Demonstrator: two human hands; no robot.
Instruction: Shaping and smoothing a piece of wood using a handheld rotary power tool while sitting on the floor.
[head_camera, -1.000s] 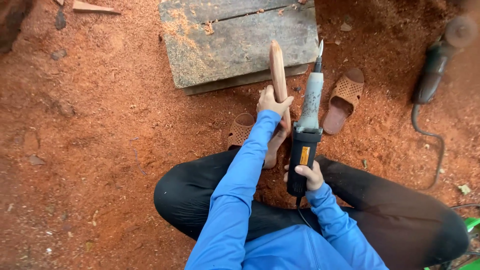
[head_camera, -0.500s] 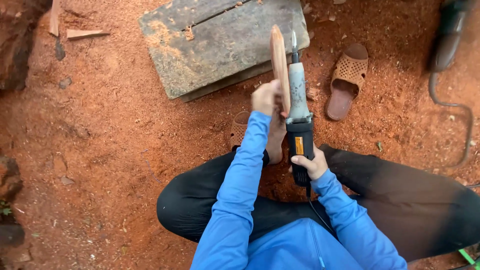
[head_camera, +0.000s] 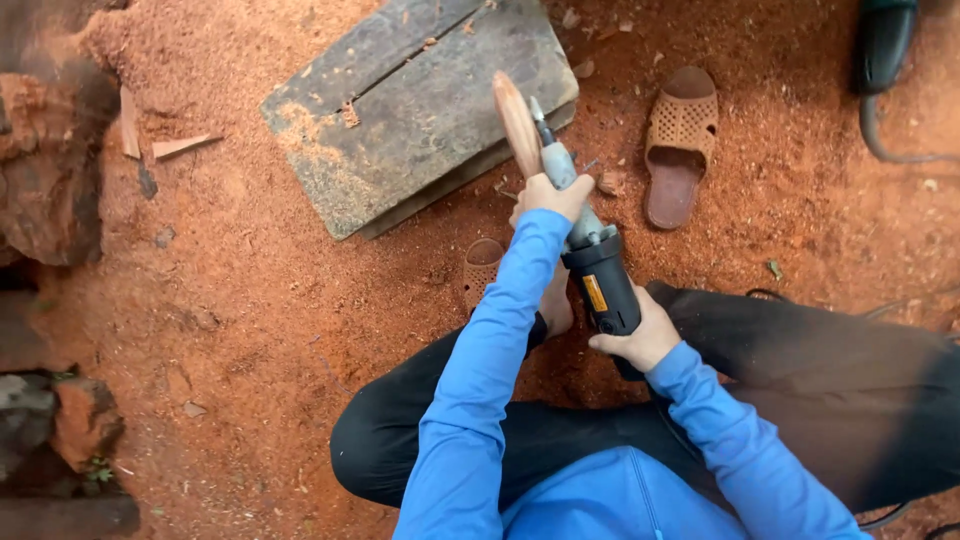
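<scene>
I sit on red sawdust-covered ground in blue sleeves and dark trousers. My left hand (head_camera: 552, 196) grips a slim, rounded wooden piece (head_camera: 516, 118) that points up and away over the edge of a weathered plank. My right hand (head_camera: 640, 340) holds the black body of a handheld electric grinder (head_camera: 590, 255); its grey neck and thin bit run alongside the wooden piece, touching or nearly touching it. My foot in a brown sandal (head_camera: 485, 268) shows under my left arm.
A grey weathered wooden board (head_camera: 415, 105) lies ahead. A loose brown sandal (head_camera: 680, 145) rests to the right. Another power tool with a cable (head_camera: 885, 45) lies at top right. Rocks and wood scraps (head_camera: 60, 200) sit along the left.
The view has shifted, so the board and sandal sit further right and lower. The grinder's tip has drawn in beside the wooden piece, and both now tilt to the upper left.
</scene>
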